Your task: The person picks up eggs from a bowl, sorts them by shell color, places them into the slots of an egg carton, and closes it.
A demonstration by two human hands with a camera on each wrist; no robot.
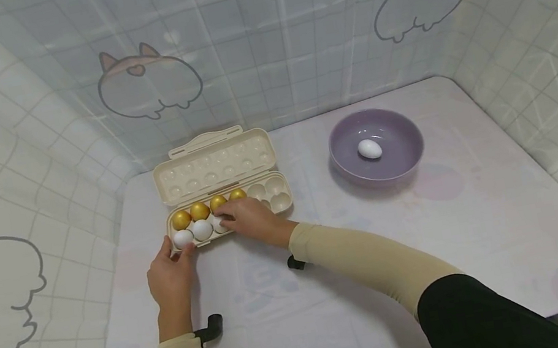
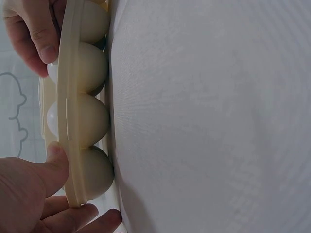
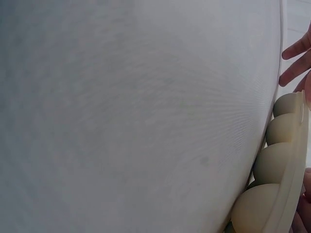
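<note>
A cream plastic egg carton [image 1: 206,243] lies with its lid [image 1: 214,163] folded back. Several gold eggs [image 1: 199,211] fill part of its back row, and white eggs [image 1: 202,230] sit in the front row. My left hand [image 1: 170,280] grips the carton's left front corner, thumb on the rim and fingers around the end, as the left wrist view also shows. My right hand [image 1: 253,219] pinches a white egg [image 1: 219,224] in the front row, right beside the other white ones. In the right wrist view only the carton's rounded cups [image 3: 272,162] and parts of both hands appear.
Right of the carton stands a purple bowl [image 1: 404,159] with one white egg [image 1: 370,149] inside. Vacant cups [image 1: 277,185] show at the carton's right end. Tiled-pattern curtains [image 1: 283,36] close in the table [image 1: 487,212] at the back and sides.
</note>
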